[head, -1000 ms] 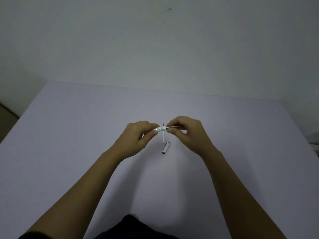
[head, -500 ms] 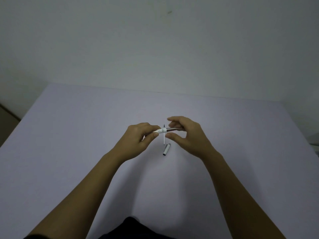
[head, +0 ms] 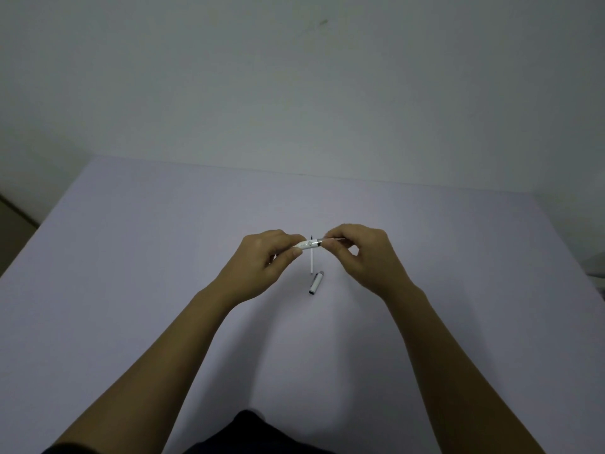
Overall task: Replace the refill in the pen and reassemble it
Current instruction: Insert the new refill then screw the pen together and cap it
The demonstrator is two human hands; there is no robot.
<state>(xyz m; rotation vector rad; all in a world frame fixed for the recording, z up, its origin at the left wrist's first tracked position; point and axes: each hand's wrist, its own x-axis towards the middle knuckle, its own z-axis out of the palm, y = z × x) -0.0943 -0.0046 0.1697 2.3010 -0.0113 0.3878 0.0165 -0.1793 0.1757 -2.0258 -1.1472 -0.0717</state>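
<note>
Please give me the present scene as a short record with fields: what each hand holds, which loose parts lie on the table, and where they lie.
left hand: grips the white pen barrel, held roughly level above the table
right hand: fingers pinch a thin part at the barrel's open end
refill: thin white stick lying on the table, partly hidden behind the barrel
pen cap: white, lying on the table just nearer than the refill
table: pale cloth-like surface

Glossy white plastic pen barrel with a shiny metal ring; matching glossy cap lies on a smooth, matt lavender tabletop.
</note>
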